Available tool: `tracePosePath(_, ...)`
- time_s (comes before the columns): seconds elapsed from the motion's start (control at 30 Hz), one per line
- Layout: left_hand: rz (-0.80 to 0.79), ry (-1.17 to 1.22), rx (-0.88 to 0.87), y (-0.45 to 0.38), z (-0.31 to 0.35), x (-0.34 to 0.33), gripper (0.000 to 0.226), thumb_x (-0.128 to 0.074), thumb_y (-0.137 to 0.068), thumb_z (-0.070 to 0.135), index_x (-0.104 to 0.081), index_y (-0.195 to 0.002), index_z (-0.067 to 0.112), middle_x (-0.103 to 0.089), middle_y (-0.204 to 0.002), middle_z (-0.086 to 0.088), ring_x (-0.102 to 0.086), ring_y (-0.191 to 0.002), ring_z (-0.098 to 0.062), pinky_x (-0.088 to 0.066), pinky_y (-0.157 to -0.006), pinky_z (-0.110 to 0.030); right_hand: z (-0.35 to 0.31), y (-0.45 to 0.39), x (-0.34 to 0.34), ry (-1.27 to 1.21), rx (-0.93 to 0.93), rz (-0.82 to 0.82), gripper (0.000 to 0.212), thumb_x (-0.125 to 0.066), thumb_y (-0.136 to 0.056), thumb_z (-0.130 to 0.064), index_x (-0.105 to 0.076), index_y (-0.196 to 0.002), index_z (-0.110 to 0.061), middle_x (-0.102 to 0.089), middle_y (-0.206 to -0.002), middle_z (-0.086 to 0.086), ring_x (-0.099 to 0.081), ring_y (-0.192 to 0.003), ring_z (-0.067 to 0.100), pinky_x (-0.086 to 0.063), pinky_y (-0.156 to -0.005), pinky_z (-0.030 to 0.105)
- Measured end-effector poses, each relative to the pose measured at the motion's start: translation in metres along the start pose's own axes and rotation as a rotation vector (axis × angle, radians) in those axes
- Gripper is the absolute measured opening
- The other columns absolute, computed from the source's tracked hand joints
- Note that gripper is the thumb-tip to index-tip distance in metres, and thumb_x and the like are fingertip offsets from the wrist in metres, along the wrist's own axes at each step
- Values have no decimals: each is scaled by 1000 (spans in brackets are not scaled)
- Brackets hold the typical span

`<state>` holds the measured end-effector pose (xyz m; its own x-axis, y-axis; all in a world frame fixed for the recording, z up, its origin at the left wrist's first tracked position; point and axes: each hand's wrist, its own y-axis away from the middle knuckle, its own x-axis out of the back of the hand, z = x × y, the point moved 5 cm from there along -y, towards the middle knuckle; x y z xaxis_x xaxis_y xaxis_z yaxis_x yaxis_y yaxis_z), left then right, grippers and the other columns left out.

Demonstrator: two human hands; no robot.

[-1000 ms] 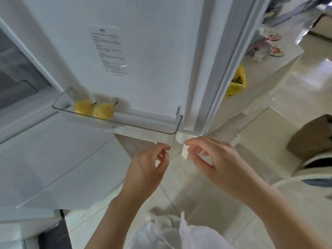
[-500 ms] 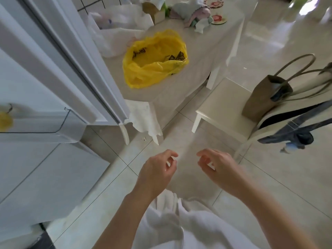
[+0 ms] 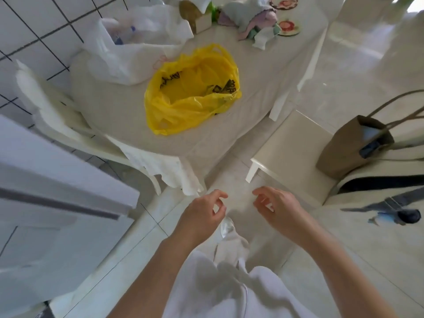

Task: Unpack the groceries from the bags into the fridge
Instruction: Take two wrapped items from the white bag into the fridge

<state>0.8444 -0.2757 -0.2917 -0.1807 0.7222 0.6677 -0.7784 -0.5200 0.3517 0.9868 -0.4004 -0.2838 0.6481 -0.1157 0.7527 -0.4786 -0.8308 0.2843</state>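
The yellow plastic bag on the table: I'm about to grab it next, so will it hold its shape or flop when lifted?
The yellow plastic bag will probably flop: its thin film lies crumpled and slumped on the table. It looks light, sagging low with its mouth gaping. Its contents are hard to make out, so lifting by both handles seems safest.

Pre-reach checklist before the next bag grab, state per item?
1. Left hand free: ok, fingers loosely curled, holding nothing.
2. Right hand free: ok, empty.
3. Yellow bag on table, mouth open: ok.
4. Groceries left inside yellow bag: cannot tell.
5. White bag behind it holds items: ok, shapes show through.
6. Fridge door open at left: ok.
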Motion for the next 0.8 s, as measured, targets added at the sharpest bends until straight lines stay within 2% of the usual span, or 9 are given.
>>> tracePosePath(0.23, 46, 39, 28, -104, 14, 45, 26, -50, -96, 31, -57, -120, 28, -62, -97, 18, -57, -72, -3, -48, -78, -27, -11, -127, 49, 72, 98, -33, 27, -58, -91, -24, -61, -117, -15, -66, -100, -3, -63, -94, 17, -48, -80, 30)
tracePosePath(0.4, 141, 48, 72, -158, 9, 75, 24, -53, -95, 29, -58, -118, 27, -65, -97, 13, -59, -77, -7, -50, -76, -28, -15, -195, 69, 78, 147, -68, 23, -59, -91, -23, -60, -113, -16, -67, -98, 0, -63, -94, 22, -50, -81, 34)
tracePosePath(0.63, 215, 105, 226, -220, -2, 95, 25, -53, -95, 30, -58, -120, 27, -64, -103, 11, -60, -81, -8, -53, -76, -31, -21, -281, 101, 104, 243, -157, 27, -55, -94, -24, -58, -121, -17, -64, -108, -2, -61, -100, 15, -42, -82, 22)
tracePosePath(0.73, 324, 135, 284, -253, 2, 107, 24, -53, -95, 29, -60, -118, 26, -65, -102, 10, -59, -78, -6, -49, -71, -25, -18, -323, 117, 128, 307, -217, 29, -54, -95, -25, -56, -123, -17, -61, -110, -3, -60, -102, 16, -41, -84, 23)
tracePosePath(0.8, 468, 168, 336, -272, 8, 119, 20, -54, -95, 27, -62, -113, 25, -67, -98, 8, -59, -78, -4, -49, -68, -23, -16, -350, 129, 143, 370, -253, 28, -57, -93, -23, -58, -120, -15, -62, -109, -1, -61, -99, 17, -42, -82, 21)
